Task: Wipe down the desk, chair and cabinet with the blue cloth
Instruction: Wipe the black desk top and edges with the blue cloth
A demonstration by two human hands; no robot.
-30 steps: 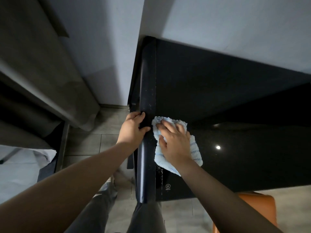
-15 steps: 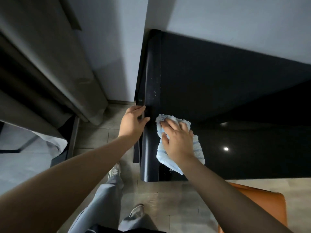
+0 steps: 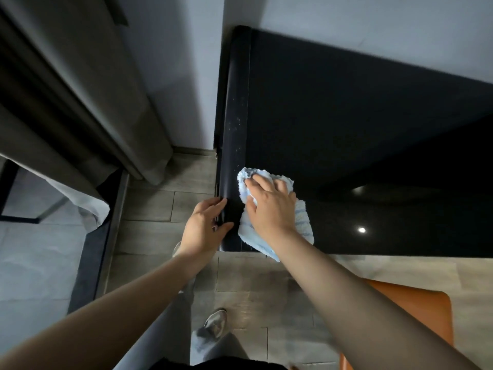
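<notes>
A glossy black desk (image 3: 360, 134) fills the upper right, against a pale wall. My right hand (image 3: 272, 206) lies flat on the crumpled pale blue cloth (image 3: 302, 222), pressing it onto the desk's near left corner. My left hand (image 3: 205, 228) grips the desk's rounded left edge (image 3: 236, 116), thumb on top and fingers over the side. White specks dot that edge farther back. An orange chair (image 3: 416, 313) shows at the lower right, partly behind my right forearm.
A dark grey curtain (image 3: 88, 97) hangs at the left down to the grey tiled floor (image 3: 253, 295). A bed with pale sheets (image 3: 34, 263) and a dark frame lies at the far left. My legs and a shoe (image 3: 213, 321) are below.
The view has pulled back, so the desk's front edge sits higher and more floor shows. My right hand with the cloth stays at the near left corner; my left hand keeps its grip on the edge.
</notes>
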